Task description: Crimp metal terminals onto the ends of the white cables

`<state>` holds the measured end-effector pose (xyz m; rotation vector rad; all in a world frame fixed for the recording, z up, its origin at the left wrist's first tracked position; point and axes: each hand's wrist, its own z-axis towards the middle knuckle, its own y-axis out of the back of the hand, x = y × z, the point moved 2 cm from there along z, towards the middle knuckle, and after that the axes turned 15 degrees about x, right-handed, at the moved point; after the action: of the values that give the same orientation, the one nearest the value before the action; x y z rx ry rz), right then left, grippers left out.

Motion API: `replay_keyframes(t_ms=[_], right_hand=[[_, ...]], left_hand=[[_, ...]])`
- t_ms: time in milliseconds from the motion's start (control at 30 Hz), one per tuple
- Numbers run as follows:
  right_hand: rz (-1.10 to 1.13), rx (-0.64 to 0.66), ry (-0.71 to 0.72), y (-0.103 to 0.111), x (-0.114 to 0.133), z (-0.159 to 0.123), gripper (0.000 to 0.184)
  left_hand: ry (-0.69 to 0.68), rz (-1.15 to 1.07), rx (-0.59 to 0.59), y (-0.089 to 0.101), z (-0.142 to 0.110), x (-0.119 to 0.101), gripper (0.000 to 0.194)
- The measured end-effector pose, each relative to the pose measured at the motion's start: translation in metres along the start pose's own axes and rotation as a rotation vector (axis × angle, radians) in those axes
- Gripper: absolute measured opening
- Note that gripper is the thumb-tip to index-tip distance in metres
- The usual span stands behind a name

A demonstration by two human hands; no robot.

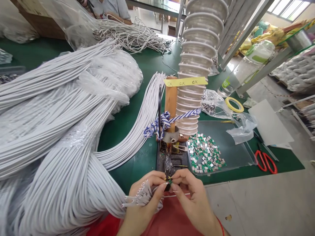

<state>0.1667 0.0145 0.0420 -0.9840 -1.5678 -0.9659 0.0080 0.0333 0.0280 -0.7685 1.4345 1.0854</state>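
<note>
My left hand (145, 193) is closed around a bunch of white cable ends (137, 196), its thumb and forefinger pinching one cable toward the middle. Facing it, my right hand (189, 190) pinches a tiny green connector piece (169, 180) at its fingertips. Both hands meet just in front of a small dark soldering fixture (171, 157) at the near edge of the green mat. A heap of little green and silver connector boards (205, 154) lies on a clear tray (236, 144) to the right of the fixture.
Huge bundles of white cables (49, 131) fill the left. A ribbed extraction hose (199, 59) and wooden post (171, 98) stand behind the fixture. Red scissors (265, 161), yellow tape roll (234, 104), plastic bags (216, 105) lie right. Another person's arm (118, 14) shows far back.
</note>
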Motion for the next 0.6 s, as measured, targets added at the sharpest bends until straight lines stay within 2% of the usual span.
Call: replay_keyframes(t_ms=[433,600], right_hand=[[-0.02,-0.027,0.02,-0.0069,-0.0015,-0.0009,0.009],[-0.085,-0.037,0.06,-0.0028,-0.0021,-0.006,0.02]], left_hand=[[0.0,0.02,-0.025,-0.0021,-0.0013,0.0003,0.018],[0.004,0.024,-0.053,-0.0026,0.0008,-0.0063,0.019]])
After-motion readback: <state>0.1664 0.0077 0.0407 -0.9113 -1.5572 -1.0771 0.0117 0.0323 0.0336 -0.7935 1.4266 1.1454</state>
